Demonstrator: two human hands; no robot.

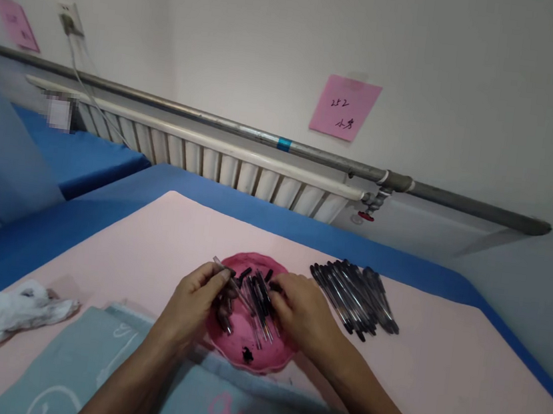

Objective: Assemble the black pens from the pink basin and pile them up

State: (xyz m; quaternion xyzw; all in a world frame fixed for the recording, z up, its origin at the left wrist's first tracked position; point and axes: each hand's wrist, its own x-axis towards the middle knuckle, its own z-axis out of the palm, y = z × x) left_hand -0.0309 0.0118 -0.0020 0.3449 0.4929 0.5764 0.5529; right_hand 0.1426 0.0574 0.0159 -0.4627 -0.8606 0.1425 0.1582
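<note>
A pink scalloped bowl (230, 356) holds several clear pen barrels and black pen parts (259, 299), with a small black piece (247, 354) near its front rim. My left hand (199, 298) is over the bowl's left side, thumb and fingers closed on a clear pen barrel (236, 289) that slants across it. My right hand (302, 307) is at the bowl's right edge, fingers curled together beside the black parts; whatever it pinches is hidden. To the right of it lies a pile of assembled-looking black-capped clear pens (351, 297).
The bowl stands on a pink sheet (193, 230) over a blue surface (256, 206). A grey-blue cloth (82, 351) lies in front, and a crumpled white cloth (11, 319) at left. Behind run a radiator (231, 169) and a metal pipe (192, 113) along the wall.
</note>
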